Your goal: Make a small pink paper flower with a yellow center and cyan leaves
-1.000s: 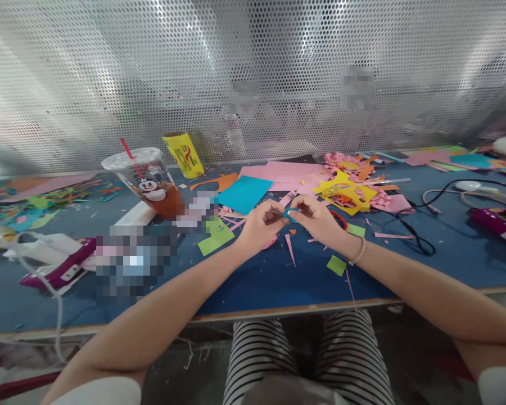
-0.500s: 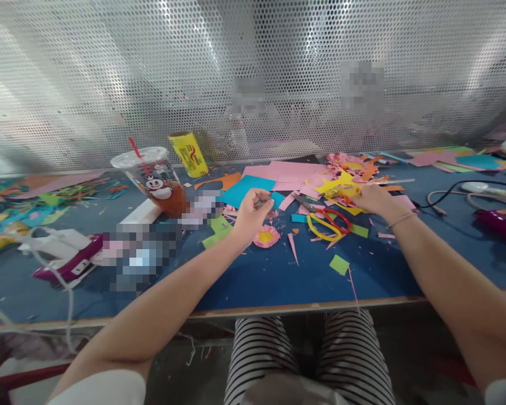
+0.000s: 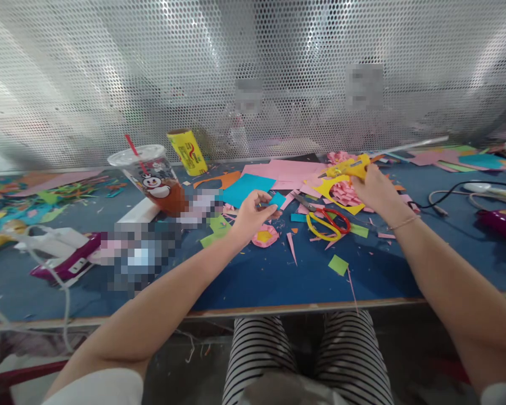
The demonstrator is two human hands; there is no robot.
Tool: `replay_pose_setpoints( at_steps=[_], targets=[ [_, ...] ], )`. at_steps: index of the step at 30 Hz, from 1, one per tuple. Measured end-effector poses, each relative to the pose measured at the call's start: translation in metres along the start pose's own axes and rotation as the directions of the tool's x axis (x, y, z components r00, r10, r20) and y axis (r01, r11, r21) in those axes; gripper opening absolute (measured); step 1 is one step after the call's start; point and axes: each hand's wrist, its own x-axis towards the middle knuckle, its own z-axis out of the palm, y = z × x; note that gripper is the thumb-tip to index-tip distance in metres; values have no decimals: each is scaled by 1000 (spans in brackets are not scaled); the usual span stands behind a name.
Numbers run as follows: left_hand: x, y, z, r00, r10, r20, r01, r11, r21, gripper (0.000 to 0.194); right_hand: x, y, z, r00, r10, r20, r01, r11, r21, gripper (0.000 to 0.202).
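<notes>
Blue paper (image 3: 278, 201) is sitting pinched between your left fingers (image 3: 270, 212); your right fingers (image 3: 360, 187) are gripping the glue gun (image 3: 349, 167), whose slightly down-tilted nozzle (image 3: 322, 175) could be dripping onto yellow paper (image 3: 324, 188) below them.

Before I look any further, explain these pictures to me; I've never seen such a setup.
There is no machine here: these are a person's two bare hands. One camera, worn on the head, takes every picture, looking forward and down, so the arms reach away from you. The left hand pinches a small blue paper piece. The right hand has a yellow glue gun in its grip, a pale stick jutting from its back. On the blue table lie scissors, a pink paper rosette with a yellow middle and colourful paper scraps. A lidded cup stands further left; a perforated screen rises behind.
</notes>
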Motion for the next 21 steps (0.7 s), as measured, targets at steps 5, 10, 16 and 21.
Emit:
replay_pose_setpoints(
  at_steps=[5,10,16,21],
  targets=[
    [-1,-1,1,999,-25,22,24,998,50,28,-10,-46,-14,991,-52,-123,54,998,15,54],
    [-2,2,1,997,-47,69,41,995,87,29,-21,-68,-10,981,-171,-90,172,985,1,41],
    [-3,4,2,990,-84,113,76,994,74,30,-23,-72,-6,981,-190,-29,190,982,-11,36],
    [-3,3,2,986,-98,132,91,994,55,32,-24,-72,-6,967,-247,-69,239,966,-102,34]
  ],
)
